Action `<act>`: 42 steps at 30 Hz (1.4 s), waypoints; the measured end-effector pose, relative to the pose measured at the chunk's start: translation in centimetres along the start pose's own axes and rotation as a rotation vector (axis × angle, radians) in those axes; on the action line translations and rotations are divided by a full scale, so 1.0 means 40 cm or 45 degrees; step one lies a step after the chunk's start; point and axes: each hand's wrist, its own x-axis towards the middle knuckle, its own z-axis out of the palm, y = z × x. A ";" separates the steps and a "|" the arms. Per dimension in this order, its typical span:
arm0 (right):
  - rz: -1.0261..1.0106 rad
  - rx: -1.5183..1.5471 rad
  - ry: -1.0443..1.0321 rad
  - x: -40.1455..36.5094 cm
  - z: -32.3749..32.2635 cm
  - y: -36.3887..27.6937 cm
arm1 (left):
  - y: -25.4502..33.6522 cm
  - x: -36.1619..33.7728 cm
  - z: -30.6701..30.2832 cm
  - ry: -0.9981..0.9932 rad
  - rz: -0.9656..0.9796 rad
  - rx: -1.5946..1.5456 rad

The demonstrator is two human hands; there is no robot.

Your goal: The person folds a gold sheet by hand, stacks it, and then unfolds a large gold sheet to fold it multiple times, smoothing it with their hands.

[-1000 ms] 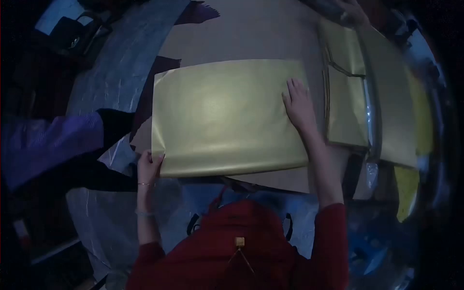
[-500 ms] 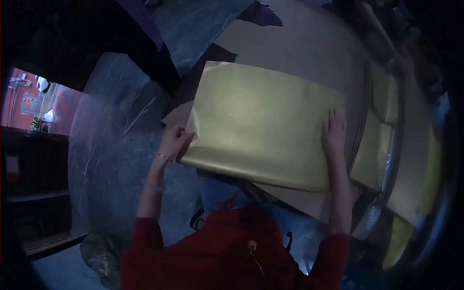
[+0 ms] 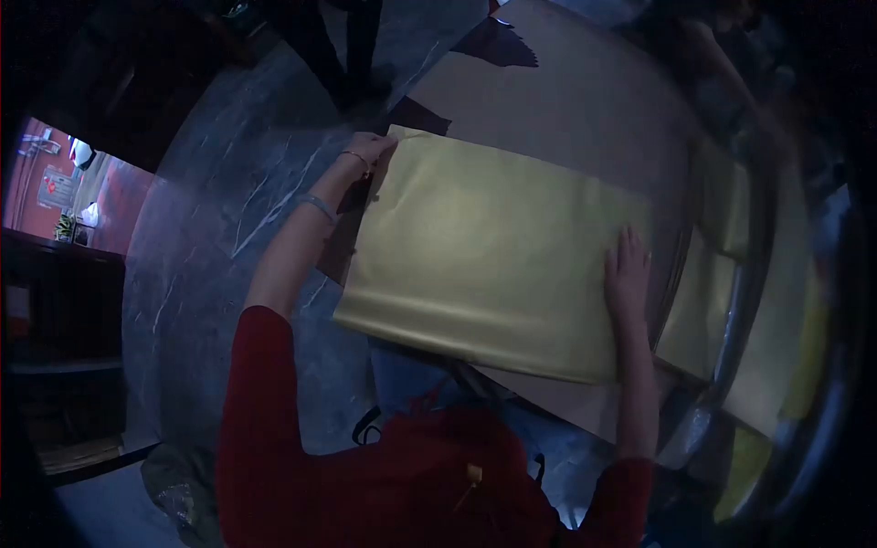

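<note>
A large gold sheet [image 3: 484, 247] lies over brown board on the table, its near edge curved in a rounded fold. At the sheet's far left corner is my left hand [image 3: 369, 146], its fingers closed on that corner. My right hand [image 3: 628, 274] rests flat on the sheet's right side, fingers stretched out. Dark torn-edged pieces [image 3: 498, 44] lie at the far side of the brown board [image 3: 585, 100].
More gold sheets [image 3: 699, 320] and a clear plastic-like strip [image 3: 731, 320] lie to the right. Another person's dark legs [image 3: 343, 46] stand at the far left. A dark cabinet [image 3: 64, 320] is at the left edge. A dark bag-like object [image 3: 174, 484] sits at lower left.
My left hand has moved from the sheet's near left edge up to its far left corner. The left edge lies flatter. A person's legs at the far left have shifted away.
</note>
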 end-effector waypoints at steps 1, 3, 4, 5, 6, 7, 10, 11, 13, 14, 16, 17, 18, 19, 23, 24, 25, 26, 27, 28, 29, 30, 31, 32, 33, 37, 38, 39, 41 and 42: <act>-0.002 -0.009 0.002 0.002 0.003 0.004 | 0.011 -0.002 0.006 -0.002 -0.007 0.007; -0.005 0.013 0.002 -0.001 0.004 0.006 | 0.026 -0.007 0.005 -0.014 0.033 0.115; -0.008 0.030 0.014 -0.001 0.001 0.006 | 0.018 0.002 0.005 -0.012 0.030 0.120; -0.031 -0.025 0.001 0.002 0.001 0.010 | 0.007 0.019 0.008 0.011 0.041 0.125; -0.031 -0.021 -0.001 0.003 -0.003 0.008 | -0.003 0.034 0.010 0.033 0.052 0.128; -0.013 -0.002 -0.013 0.001 -0.008 0.006 | -0.014 0.047 0.011 0.032 0.049 0.133; -0.007 0.004 -0.007 -0.002 -0.010 0.003 | -0.023 0.055 0.012 0.086 0.058 0.085; -0.017 -0.008 0.016 -0.001 -0.011 0.002 | -0.020 0.053 0.010 0.064 0.037 0.094; 0.004 -0.002 -0.019 0.001 -0.016 0.001 | 0.010 0.018 0.013 0.038 0.014 0.104; 0.022 0.004 -0.053 0.003 -0.018 0.001 | 0.031 -0.007 0.016 0.077 -0.011 0.058; -0.002 0.030 -0.001 0.000 -0.020 0.000 | 0.029 -0.008 0.019 0.115 -0.035 0.011; -0.028 0.057 0.049 -0.001 -0.020 0.000 | 0.006 0.012 0.018 0.137 0.084 0.026; -0.025 0.056 0.052 0.002 -0.027 0.000 | -0.001 0.019 0.016 0.159 0.206 0.040; -0.005 0.149 0.039 0.009 -0.042 0.002 | -0.008 0.024 0.012 0.158 0.211 0.039; -0.104 0.327 0.268 0.123 -0.066 0.042 | 0.027 -0.034 0.006 0.300 0.605 -0.169; -0.226 0.368 0.306 0.169 -0.094 0.028 | 0.051 -0.067 0.000 0.361 0.687 -0.206; -0.349 0.408 0.346 0.217 -0.122 0.011 | 0.065 -0.087 -0.007 0.351 0.689 -0.254; -0.348 0.411 0.365 0.259 -0.129 0.003 | 0.077 -0.107 -0.008 0.354 0.709 -0.251; -0.437 0.530 0.194 0.299 -0.139 -0.006 | 0.088 -0.127 -0.010 0.340 0.747 -0.362; -0.529 0.644 0.025 0.337 -0.151 -0.013 | 0.102 -0.148 -0.015 0.326 0.790 -0.474; -0.537 0.640 0.051 0.370 -0.160 -0.016 | 0.115 -0.171 -0.025 0.334 0.816 -0.477; -0.533 0.609 -0.188 0.398 -0.158 -0.011 | 0.128 -0.197 -0.034 0.358 0.823 -0.457; -0.522 0.576 -0.429 0.424 -0.159 -0.007 | 0.138 -0.213 -0.042 0.379 0.828 -0.433; -0.356 0.629 -0.800 0.458 -0.163 0.005 | 0.144 -0.215 -0.053 0.377 0.846 -0.432; -0.353 0.627 -0.781 0.456 -0.181 0.001 | 0.149 -0.217 -0.067 0.399 0.839 -0.470; -0.507 0.413 -0.396 0.430 -0.178 -0.013 | 0.192 -0.246 -0.095 0.332 0.861 -0.545; -0.612 0.433 -0.190 0.433 -0.168 -0.023 | 0.180 -0.219 -0.115 0.292 0.945 -0.533; -0.771 0.384 -0.030 0.458 -0.132 -0.022 | 0.184 -0.216 -0.120 0.282 0.966 -0.534; -0.651 0.461 -0.233 0.482 -0.157 -0.033 | 0.208 -0.240 -0.114 0.324 1.019 -0.452; -0.537 0.544 -0.461 0.490 -0.168 -0.063 | 0.225 -0.252 -0.117 0.328 1.037 -0.448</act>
